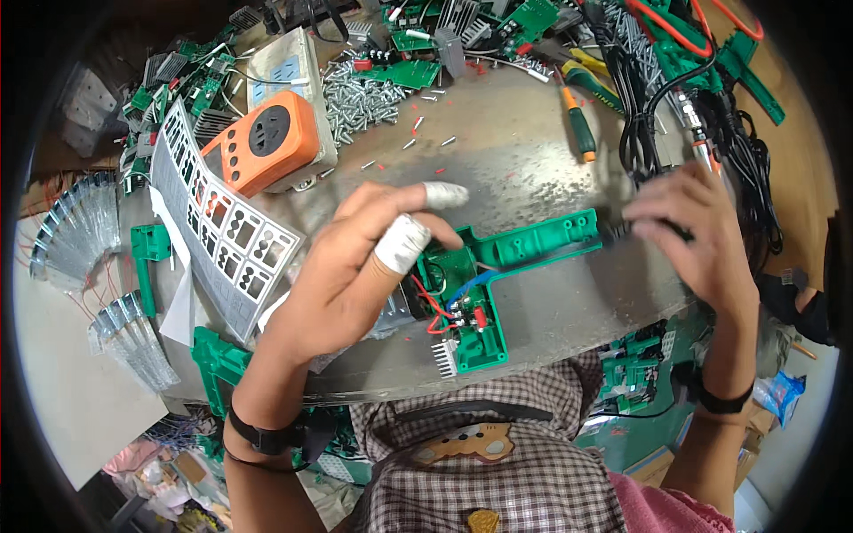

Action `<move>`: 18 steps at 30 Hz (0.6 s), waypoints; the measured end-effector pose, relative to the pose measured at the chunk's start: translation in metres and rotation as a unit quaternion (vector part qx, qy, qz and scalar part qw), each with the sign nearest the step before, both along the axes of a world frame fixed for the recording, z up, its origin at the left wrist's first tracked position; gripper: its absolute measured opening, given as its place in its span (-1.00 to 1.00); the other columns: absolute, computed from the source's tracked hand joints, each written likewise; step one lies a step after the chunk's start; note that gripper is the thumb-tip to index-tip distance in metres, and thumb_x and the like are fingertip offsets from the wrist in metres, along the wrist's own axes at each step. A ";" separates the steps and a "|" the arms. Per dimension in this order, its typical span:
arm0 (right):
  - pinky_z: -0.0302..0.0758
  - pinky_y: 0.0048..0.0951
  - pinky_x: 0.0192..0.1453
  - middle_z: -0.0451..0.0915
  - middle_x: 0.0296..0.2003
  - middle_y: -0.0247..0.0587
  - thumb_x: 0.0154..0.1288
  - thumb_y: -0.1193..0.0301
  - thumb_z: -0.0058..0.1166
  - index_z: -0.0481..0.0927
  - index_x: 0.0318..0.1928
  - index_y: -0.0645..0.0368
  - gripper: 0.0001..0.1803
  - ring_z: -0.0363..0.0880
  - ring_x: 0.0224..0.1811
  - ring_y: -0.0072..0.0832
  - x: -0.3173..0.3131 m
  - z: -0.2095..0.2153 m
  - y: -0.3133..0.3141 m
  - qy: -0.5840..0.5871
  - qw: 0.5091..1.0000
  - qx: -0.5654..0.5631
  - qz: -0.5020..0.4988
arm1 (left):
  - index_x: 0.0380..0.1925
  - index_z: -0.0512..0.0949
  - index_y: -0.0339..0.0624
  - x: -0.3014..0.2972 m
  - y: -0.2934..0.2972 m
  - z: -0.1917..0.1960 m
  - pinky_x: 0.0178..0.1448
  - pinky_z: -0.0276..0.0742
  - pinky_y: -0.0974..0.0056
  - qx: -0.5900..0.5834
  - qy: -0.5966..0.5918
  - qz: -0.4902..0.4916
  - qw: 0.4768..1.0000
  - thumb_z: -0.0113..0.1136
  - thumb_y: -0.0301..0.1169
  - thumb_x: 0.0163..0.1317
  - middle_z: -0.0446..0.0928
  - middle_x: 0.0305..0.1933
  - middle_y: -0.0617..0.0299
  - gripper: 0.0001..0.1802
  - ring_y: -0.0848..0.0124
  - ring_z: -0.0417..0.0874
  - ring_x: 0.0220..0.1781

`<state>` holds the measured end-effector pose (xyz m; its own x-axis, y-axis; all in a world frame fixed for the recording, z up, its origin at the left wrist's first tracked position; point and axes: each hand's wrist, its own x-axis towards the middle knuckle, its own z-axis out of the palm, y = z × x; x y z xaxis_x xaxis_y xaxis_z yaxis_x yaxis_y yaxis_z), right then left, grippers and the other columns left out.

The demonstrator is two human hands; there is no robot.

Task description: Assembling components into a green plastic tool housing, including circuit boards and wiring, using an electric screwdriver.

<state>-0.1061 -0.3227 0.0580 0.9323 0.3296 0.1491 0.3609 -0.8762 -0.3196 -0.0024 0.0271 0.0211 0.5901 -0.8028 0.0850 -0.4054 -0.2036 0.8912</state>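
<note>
I see 1 open green plastic housing half, 2-armed and angular (542,240), serving as a shallow container: inside it sit thin red wires (433,306), a blue wire (471,286) and 1 small red component (481,317). A grey finned metal heat sink (444,358) stands at its lower left edge.

The housing lies on the grey worktable (524,133) between the hands. The left hand (346,266), with 2 digits wrapped in white tape, is over its left end, fingertips bent down there; I can't tell whether they pinch anything. The right hand (689,231) is just beyond the long arm's right end. Its thumb and fingers look parted, but blur keeps me from telling whether it grips something dark near the thumb.

Farther off I count 1 orange device with a round black face (264,147), overlapping an off-white tray (311,67); 1 heap of silver screws (364,99) beside that tray; 1 green-and-orange screwdriver (577,120); and 2 fanned silvery bundles (80,235) at left.
</note>
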 end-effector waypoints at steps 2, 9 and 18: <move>0.45 -0.23 0.03 0.69 -0.20 -0.28 0.08 0.51 0.35 0.74 -0.13 0.06 -0.72 0.55 -0.11 -0.23 -0.009 0.001 0.013 -0.019 0.999 -0.022 -0.034 | 0.24 0.46 -0.39 0.001 -0.001 -0.002 0.37 0.23 0.10 -0.006 -0.012 -0.007 1.000 -0.27 -0.17 0.62 0.73 -0.10 0.10 -0.47 0.25 0.48 0.08; 0.31 -0.25 0.01 0.48 -0.25 -0.32 -0.02 0.51 0.27 0.77 -0.09 0.01 -0.62 0.43 -0.13 -0.29 0.019 -0.004 0.111 0.033 0.992 0.112 0.054 | 0.11 0.62 -0.21 0.009 0.000 -0.005 0.06 0.25 0.11 0.009 -0.138 0.028 0.990 0.04 -0.21 0.44 0.68 -0.30 0.33 -0.59 0.28 0.45 -0.17; 0.23 -0.20 0.11 0.47 -0.29 -0.35 0.09 0.37 0.26 0.80 -0.24 0.01 -0.80 0.40 -0.08 -0.33 0.015 -0.035 0.112 0.096 0.971 0.183 0.124 | 0.14 0.62 -0.14 -0.008 0.005 0.007 0.21 0.08 0.10 0.034 -0.205 0.032 0.978 0.12 -0.10 0.25 0.69 -0.20 0.40 -0.47 0.27 0.45 -0.09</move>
